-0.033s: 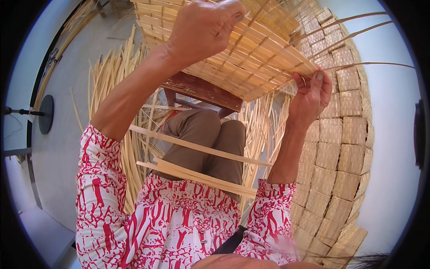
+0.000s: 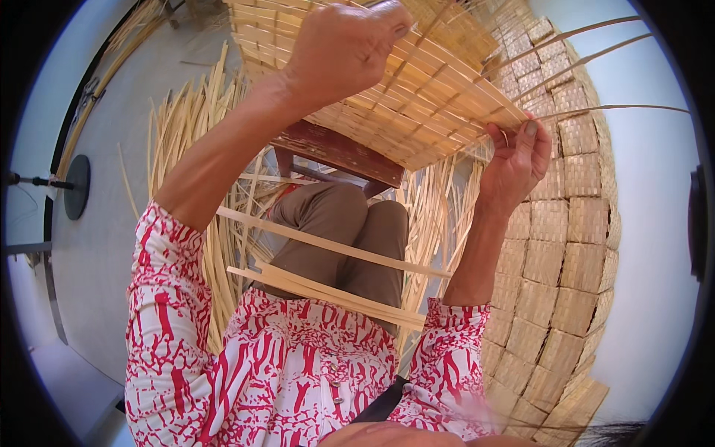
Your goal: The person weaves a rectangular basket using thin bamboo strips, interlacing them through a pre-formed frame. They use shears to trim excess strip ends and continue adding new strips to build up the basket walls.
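A partly woven basket of pale, flat bamboo-like strips stands tilted on a worn reddish-brown wooden stool in front of my knees. My left hand is closed at its upper edge, the thumb pointing right; what lies under the fingers is partly hidden. At the right corner, my right hand pinches the rim between thumb and fingers. Long unwoven strips stick out to the right beyond that corner. Several loose strips lie across my lap.
Along the right wall runs a big stack of woven pieces. Loose strips cover the floor left of the stool, with more strips to its right. A round dark base with a pole stands at far left.
Almost nothing differs. The basket and both hands have shifted very slightly in the picture; each hand keeps its grip.
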`<act>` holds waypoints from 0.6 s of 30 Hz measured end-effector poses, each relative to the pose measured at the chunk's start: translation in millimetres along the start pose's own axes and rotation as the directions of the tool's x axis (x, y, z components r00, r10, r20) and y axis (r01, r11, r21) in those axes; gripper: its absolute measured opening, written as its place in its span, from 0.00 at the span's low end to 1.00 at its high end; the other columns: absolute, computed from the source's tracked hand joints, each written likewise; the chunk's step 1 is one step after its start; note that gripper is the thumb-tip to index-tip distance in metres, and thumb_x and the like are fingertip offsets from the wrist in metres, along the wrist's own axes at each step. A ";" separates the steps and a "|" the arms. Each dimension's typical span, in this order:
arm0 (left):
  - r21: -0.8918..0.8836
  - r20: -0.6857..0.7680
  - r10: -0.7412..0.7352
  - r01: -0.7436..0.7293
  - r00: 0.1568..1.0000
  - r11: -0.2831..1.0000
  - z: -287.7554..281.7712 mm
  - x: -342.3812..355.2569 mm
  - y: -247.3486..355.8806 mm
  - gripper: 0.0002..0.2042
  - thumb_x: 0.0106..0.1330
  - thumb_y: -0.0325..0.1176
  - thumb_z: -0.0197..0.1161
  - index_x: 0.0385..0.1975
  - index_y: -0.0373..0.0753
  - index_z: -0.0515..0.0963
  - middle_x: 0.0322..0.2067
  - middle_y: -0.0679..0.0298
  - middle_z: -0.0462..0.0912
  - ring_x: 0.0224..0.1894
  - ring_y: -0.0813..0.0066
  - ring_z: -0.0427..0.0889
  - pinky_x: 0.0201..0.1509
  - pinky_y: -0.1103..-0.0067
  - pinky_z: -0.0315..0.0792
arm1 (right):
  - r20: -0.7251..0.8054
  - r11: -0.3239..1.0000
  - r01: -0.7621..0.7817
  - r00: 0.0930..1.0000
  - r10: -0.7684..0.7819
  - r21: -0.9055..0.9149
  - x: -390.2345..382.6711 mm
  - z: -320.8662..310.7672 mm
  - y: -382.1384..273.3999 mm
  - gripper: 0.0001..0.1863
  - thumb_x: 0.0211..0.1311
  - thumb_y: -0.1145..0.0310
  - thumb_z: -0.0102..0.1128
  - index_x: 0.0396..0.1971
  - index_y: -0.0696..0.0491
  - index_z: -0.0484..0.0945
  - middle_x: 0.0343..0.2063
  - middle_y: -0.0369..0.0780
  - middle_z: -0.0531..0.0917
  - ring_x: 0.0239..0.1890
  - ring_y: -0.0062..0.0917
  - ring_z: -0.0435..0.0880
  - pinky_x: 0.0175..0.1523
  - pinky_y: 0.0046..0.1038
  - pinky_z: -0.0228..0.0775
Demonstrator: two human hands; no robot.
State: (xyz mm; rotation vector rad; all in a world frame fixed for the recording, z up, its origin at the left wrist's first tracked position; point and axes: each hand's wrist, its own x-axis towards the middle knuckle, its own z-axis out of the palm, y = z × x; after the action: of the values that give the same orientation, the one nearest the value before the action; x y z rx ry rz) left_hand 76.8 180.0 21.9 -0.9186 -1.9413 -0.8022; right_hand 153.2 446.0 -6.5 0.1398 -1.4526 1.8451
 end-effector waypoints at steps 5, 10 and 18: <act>0.174 0.134 -0.153 0.129 0.979 0.976 5.1 6.4 10.0 0.07 0.70 0.31 0.61 0.45 0.44 0.78 0.27 0.57 0.84 0.24 0.57 0.82 0.25 0.68 0.74 | 0.009 0.998 -0.065 0.998 0.065 -0.026 9.0 -11.1 6.6 0.09 0.74 0.66 0.58 0.45 0.56 0.78 0.43 0.39 0.83 0.39 0.26 0.85 0.39 0.27 0.85; -0.118 -0.158 -0.018 -0.001 0.987 0.993 0.1 -29.1 16.1 0.14 0.68 0.29 0.63 0.53 0.44 0.79 0.35 0.58 0.88 0.29 0.58 0.86 0.32 0.70 0.79 | 0.091 0.991 -0.120 0.988 0.125 -0.055 19.0 -32.8 8.7 0.09 0.74 0.66 0.58 0.44 0.54 0.78 0.43 0.39 0.83 0.38 0.24 0.85 0.39 0.28 0.85; 0.192 -0.036 -0.049 0.055 0.998 0.980 -50.9 -28.9 -38.1 0.07 0.71 0.34 0.59 0.45 0.45 0.80 0.23 0.56 0.81 0.23 0.58 0.81 0.26 0.70 0.73 | 0.169 0.988 -0.145 0.974 0.151 -0.046 23.8 -48.0 9.8 0.09 0.75 0.66 0.55 0.46 0.55 0.78 0.43 0.38 0.83 0.40 0.24 0.84 0.43 0.30 0.85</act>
State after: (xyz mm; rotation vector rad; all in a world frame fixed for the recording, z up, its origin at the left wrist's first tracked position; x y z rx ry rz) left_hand 77.3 110.7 12.8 -0.7379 -1.9838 -0.6406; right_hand 147.8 498.9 -18.4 0.1834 -1.6507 1.9675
